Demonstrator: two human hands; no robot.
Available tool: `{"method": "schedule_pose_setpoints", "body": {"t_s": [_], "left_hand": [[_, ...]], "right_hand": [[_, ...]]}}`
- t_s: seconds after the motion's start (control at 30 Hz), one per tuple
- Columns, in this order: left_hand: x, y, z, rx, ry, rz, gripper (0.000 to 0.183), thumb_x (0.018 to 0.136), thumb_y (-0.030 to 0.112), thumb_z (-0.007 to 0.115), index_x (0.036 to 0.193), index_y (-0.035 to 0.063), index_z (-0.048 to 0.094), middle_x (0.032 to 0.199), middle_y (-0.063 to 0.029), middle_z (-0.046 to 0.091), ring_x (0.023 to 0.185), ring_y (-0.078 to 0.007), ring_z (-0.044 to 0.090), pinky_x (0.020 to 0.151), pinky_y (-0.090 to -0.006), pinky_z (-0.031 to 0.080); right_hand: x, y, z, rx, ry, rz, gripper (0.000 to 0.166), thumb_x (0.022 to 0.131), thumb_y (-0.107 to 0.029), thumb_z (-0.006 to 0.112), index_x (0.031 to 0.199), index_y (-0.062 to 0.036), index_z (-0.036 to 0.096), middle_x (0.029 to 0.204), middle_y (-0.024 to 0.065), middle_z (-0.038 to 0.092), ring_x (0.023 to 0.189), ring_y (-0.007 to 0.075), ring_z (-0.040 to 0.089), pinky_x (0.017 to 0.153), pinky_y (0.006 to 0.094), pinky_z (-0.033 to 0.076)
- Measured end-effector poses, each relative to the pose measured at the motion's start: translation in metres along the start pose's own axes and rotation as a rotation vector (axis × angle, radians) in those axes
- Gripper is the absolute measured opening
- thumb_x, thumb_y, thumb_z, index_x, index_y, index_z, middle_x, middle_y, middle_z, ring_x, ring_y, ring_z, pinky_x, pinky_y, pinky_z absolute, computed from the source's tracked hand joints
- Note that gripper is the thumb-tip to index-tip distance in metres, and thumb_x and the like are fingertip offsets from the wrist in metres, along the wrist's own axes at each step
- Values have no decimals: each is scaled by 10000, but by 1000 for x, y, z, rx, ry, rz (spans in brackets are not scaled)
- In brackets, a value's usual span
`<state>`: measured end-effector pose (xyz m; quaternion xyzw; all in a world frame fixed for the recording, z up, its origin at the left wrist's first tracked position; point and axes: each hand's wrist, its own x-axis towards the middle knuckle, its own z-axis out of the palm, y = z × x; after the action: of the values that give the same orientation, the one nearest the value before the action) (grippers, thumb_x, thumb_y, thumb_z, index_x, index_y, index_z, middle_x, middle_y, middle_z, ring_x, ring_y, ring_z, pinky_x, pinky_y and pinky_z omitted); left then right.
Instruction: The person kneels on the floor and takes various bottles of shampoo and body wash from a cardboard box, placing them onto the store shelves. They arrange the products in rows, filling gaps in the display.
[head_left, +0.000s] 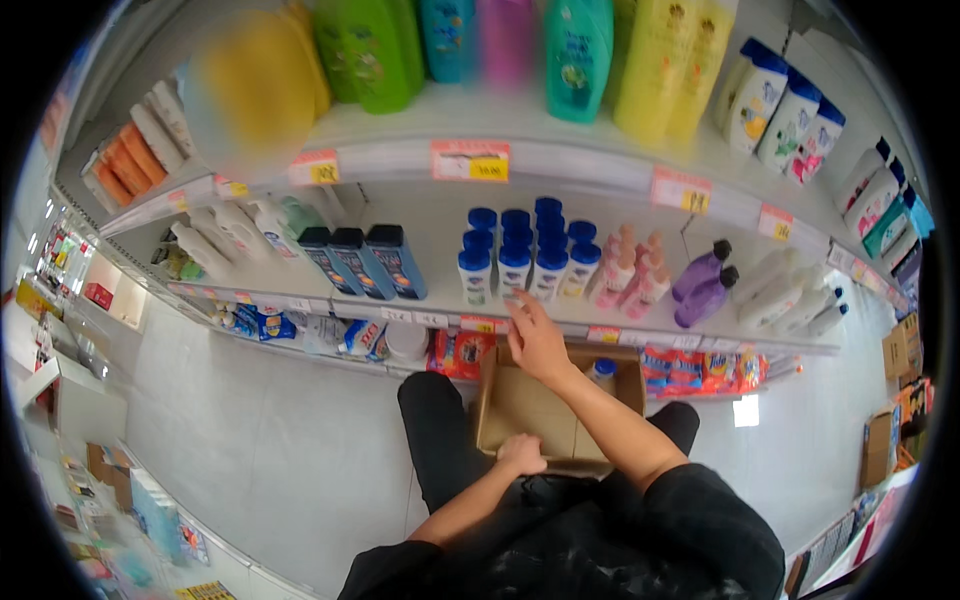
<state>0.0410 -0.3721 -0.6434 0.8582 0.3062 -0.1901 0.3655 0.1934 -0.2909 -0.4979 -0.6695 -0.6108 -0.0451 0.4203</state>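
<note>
Several white bottles with blue caps stand in rows on the middle shelf. My right hand is raised just in front of them, fingers spread and partly bent; whether the fingertips touch a bottle is unclear. Below it an open cardboard box rests between my knees, with one blue-capped bottle inside at its far right corner. My left hand is closed on the near rim of the box. Dark blue bottles with black caps stand left of the white ones, pink bottles to their right.
Purple bottles stand farther right on this shelf. The upper shelf's edge, bearing price tags and large shampoo bottles, juts out above. Packs of detergent lie on the bottom shelf behind the box. Stacked cartons are at the far right.
</note>
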Motion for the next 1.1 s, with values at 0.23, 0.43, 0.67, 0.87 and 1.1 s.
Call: {"method": "schedule_pose_setpoints", "body": {"t_s": [0.23,0.43,0.67,0.87,1.1], "left_hand": [[7,-4,8,12,-5,25,399,676,198,659,1064,118,703,1115,-148,700,1060,-337,656,906,-438,533],[11,1,4,45,-52,-10,439,680,228,682,1106,123,705,1116,-147,703,1072,-335,654,923,-429,526],[11,1,2,55,-77,-27,464,687,239,657,1137,136,704,1139,-168,695,1096,-343,647,953,-425,517],[13,-1,3,67,-117,-38,540,667,341,781,1165,152,692,1192,-140,681,1148,-312,624,983,-415,499],[13,1,6,55,-94,-30,493,666,308,754,1129,147,704,1143,-143,697,1111,-320,640,956,-410,516]], "right_hand": [[-169,81,1,-137,-359,364,244,823,-77,626,1062,-34,602,1192,160,559,1041,372,602,836,475,539],[-214,133,-25,-435,-196,616,662,720,-1,674,1336,18,432,1384,258,394,1205,459,451,946,508,490],[-185,130,-26,-467,-188,657,697,707,26,661,1361,14,418,1374,221,398,1190,439,458,931,507,490],[-193,146,-22,-383,-223,735,624,764,-19,687,1330,-43,427,1253,202,457,1109,419,537,856,500,531],[-205,160,-39,-304,-329,735,501,783,-94,728,1239,-46,527,1183,180,506,960,430,628,819,512,533]]}}
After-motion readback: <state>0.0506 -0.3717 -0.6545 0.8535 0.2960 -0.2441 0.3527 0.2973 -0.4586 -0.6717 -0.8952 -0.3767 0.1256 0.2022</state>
